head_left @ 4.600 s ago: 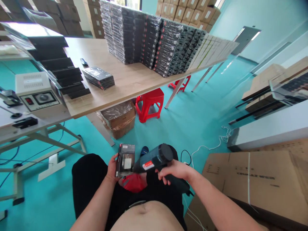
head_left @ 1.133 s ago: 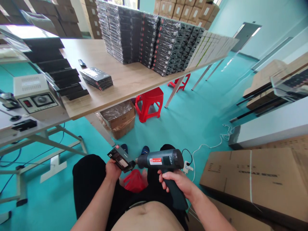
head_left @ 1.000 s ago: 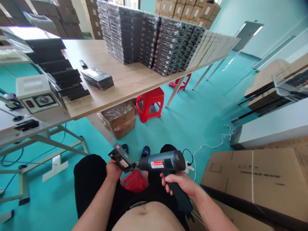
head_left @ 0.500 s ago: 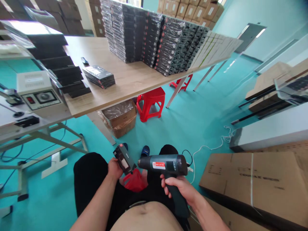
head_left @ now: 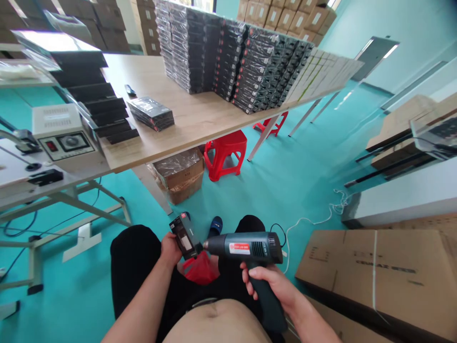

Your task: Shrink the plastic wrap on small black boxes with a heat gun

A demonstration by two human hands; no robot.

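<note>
A: Big stuff first. Wooden table [head_left: 200, 119] at 12 o'clock, wrapped box stacks [head_left: 246, 62] on it. Cardboard carton [head_left: 374, 271] at 4 o'clock.

B: Hands?

A: Right hand [head_left: 271, 286] at 5 o'clock, fingers wrapped round the heat gun [head_left: 246, 247] grip. Nozzle points to 9 o'clock.

B: Left?

A: Left hand [head_left: 170, 248] pinches a small black box [head_left: 183, 236], tilted, over the lap. Nozzle tip just beside it.

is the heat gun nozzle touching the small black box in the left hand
Cannot tell. In the head view the heat gun nozzle tip meets the edge of the small black box held by the left hand, with no gap or contact plainly visible.
</note>
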